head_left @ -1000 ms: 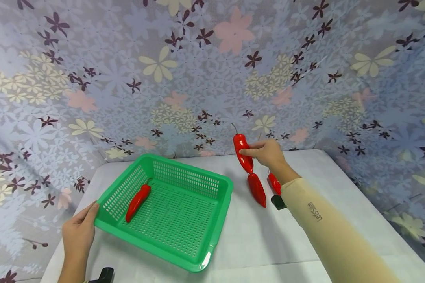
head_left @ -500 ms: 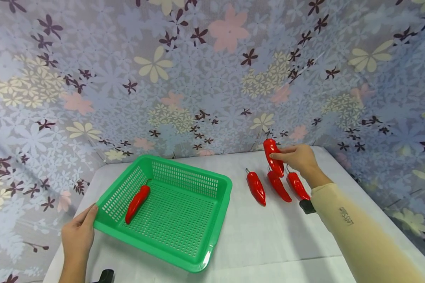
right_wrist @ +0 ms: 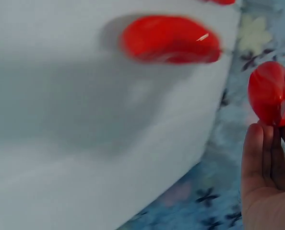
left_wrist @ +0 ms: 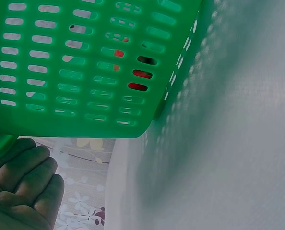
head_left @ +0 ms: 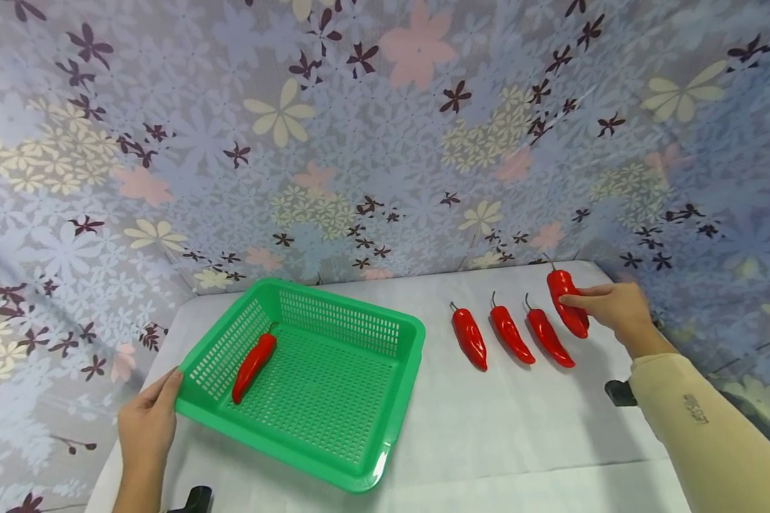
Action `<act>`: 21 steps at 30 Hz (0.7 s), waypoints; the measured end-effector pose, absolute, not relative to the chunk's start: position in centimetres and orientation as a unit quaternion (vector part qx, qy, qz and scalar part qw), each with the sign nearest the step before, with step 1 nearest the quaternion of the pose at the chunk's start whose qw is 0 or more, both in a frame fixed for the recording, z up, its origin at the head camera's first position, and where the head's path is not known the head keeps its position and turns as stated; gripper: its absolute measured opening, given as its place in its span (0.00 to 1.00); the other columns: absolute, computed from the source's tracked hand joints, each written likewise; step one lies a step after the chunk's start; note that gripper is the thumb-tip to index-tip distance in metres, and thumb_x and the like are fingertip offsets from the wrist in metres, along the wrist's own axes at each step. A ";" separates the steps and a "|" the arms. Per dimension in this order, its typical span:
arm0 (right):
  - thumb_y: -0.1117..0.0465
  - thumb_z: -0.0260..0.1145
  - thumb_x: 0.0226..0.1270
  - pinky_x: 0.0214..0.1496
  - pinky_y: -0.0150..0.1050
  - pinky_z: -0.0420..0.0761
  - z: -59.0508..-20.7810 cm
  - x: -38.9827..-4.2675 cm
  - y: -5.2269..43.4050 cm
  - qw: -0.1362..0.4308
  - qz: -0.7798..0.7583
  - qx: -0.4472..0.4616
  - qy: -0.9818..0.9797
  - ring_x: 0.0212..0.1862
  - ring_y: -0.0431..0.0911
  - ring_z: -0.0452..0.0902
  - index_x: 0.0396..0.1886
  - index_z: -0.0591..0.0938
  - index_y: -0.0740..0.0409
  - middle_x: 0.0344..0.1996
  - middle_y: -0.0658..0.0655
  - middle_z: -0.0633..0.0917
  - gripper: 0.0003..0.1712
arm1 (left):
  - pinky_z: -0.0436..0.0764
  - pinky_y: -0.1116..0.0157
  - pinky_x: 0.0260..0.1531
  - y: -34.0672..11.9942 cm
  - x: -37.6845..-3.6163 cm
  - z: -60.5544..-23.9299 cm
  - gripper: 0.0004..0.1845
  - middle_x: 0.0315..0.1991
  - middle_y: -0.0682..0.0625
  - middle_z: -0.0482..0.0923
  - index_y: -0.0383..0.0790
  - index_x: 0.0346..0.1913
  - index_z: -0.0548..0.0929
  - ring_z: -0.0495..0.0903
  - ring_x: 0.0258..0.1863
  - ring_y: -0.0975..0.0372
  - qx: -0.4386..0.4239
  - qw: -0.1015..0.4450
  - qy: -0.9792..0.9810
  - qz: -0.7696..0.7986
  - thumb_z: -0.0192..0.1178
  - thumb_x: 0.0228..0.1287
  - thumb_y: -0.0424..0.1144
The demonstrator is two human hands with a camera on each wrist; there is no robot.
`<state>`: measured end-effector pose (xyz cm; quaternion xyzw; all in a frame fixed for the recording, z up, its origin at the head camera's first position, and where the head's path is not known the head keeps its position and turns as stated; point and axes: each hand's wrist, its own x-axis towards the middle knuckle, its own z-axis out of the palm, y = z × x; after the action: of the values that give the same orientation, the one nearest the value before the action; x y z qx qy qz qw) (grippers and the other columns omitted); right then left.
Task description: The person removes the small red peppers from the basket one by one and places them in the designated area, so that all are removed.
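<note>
My right hand pinches a red chili pepper at the far right of the white table, at the end of a row of three red peppers lying side by side. In the right wrist view the held pepper sits at my fingertips, with another pepper on the cloth. My left hand grips the near left corner of a green perforated basket. One red pepper lies inside it by the left wall. The left wrist view shows the basket wall above my fingers.
Floral patterned fabric forms a backdrop behind and on both sides of the table. Black wrist camera mounts show at the right sleeve and at the bottom edge. Bare white cloth lies between the basket and the pepper row.
My right hand has carried the pepper rightward and down, from beside the basket past the three lying peppers to the right end of the row. The left hand and the basket stayed put.
</note>
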<state>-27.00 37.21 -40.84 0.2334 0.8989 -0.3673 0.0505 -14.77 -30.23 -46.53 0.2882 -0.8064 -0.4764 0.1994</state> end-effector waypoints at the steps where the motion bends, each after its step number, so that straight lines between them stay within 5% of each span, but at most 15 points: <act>1: 0.37 0.69 0.64 0.53 0.65 0.77 -41.2 -26.8 37.8 0.052 -0.365 0.236 0.899 0.64 0.72 0.63 0.69 0.73 0.67 0.65 0.76 0.70 0.46 | 0.65 0.43 0.62 -30.2 -14.8 -46.5 0.32 0.59 0.36 0.77 0.34 0.62 0.81 0.69 0.68 0.43 0.290 0.197 -0.806 -0.476 0.55 0.73 0.60; 12: 0.44 0.73 0.63 0.52 0.62 0.77 -45.4 -25.5 41.4 0.053 -0.353 0.265 0.896 0.58 0.71 0.64 0.63 0.74 0.76 0.58 0.78 0.75 0.44 | 0.67 0.60 0.41 -30.2 -14.8 -46.5 0.32 0.59 0.38 0.78 0.37 0.63 0.80 0.73 0.64 0.42 0.310 0.187 -0.816 -0.452 0.52 0.74 0.61; 21: 0.42 0.69 0.67 0.54 0.62 0.75 -46.8 -25.4 41.4 0.044 -0.331 0.297 0.895 0.58 0.71 0.63 0.62 0.74 0.78 0.58 0.79 0.73 0.43 | 0.69 0.61 0.42 -30.0 -14.9 -46.6 0.31 0.58 0.38 0.78 0.34 0.61 0.81 0.74 0.63 0.43 0.307 0.195 -0.810 -0.459 0.54 0.74 0.59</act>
<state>-25.39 41.43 -46.81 0.2969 0.8946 -0.3312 0.0439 -14.93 -29.98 -46.63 0.3071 -0.8104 -0.4593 0.1951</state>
